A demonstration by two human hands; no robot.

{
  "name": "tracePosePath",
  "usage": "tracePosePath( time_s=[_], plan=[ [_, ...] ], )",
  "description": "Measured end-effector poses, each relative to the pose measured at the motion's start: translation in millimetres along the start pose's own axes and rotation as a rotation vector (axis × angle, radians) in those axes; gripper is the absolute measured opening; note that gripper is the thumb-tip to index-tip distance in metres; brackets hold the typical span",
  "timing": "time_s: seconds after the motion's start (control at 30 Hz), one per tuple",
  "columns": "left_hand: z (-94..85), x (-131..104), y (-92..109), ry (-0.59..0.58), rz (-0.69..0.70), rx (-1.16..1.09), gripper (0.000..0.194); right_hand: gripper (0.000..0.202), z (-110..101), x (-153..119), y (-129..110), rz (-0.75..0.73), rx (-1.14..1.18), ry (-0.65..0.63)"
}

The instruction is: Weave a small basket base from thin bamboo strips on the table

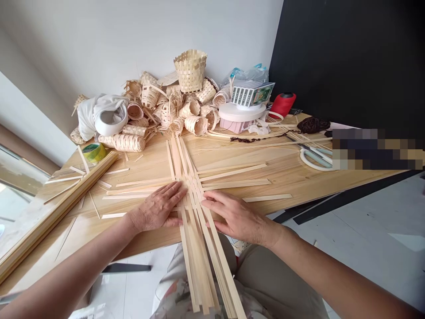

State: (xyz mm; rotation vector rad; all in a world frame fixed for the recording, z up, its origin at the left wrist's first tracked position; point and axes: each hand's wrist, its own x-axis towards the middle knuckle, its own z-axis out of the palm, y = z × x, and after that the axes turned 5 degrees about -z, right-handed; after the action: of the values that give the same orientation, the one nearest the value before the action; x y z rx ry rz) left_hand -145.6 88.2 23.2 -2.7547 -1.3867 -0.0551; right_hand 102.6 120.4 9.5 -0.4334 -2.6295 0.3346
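Long pale wooden strips (202, 252) run from the middle of the table over its front edge, above the person's lap. Several shorter strips (239, 183) cross them from side to side, woven at the centre. My left hand (159, 204) lies on the left side of the crossing, its fingers extended over the strips and its thumb lower down. On the right side my right hand (232, 215) rests with fingers slightly apart, fingertips touching the edge of the long strips. Neither hand is wrapped round anything.
Many small woven baskets (195, 125) are heaped at the back, with a larger basket (191, 71) on top. Scissors (317, 158), dark yarn (314, 125) and a red spool (283, 104) lie right. Green tape (94, 152) and a long wooden bundle (59, 208) are left.
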Motion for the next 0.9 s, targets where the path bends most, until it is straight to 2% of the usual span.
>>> tracePosePath(
  time_s=[0.3, 0.47, 0.67, 0.77, 0.9],
  plan=[
    [-2.7, 1.2, 14.4, -0.047, -0.052, 0.009, 0.073, 0.044, -2.5, 5.0, -8.3, 0.04, 0.026, -0.06],
    [0.7, 0.3, 15.9, -0.007, -0.043, -0.014, 0.077, 0.032, -1.6, 7.2, -8.6, 0.02, -0.003, -0.039],
    [1.6, 5.0, 11.3, 0.088, 0.048, 0.031, 0.088, 0.019, 8.4, 9.2, -5.9, -0.045, -0.066, 0.072],
    [3.6, 9.3, 9.8, 0.161, 0.076, 0.092, 0.082, 0.01, 13.1, 11.8, -3.4, -0.053, -0.114, 0.114],
    [5.0, 13.6, 10.3, 0.208, 0.088, 0.126, 0.069, 0.009, 13.5, 17.0, -1.9, -0.042, -0.151, 0.132]
  ],
)
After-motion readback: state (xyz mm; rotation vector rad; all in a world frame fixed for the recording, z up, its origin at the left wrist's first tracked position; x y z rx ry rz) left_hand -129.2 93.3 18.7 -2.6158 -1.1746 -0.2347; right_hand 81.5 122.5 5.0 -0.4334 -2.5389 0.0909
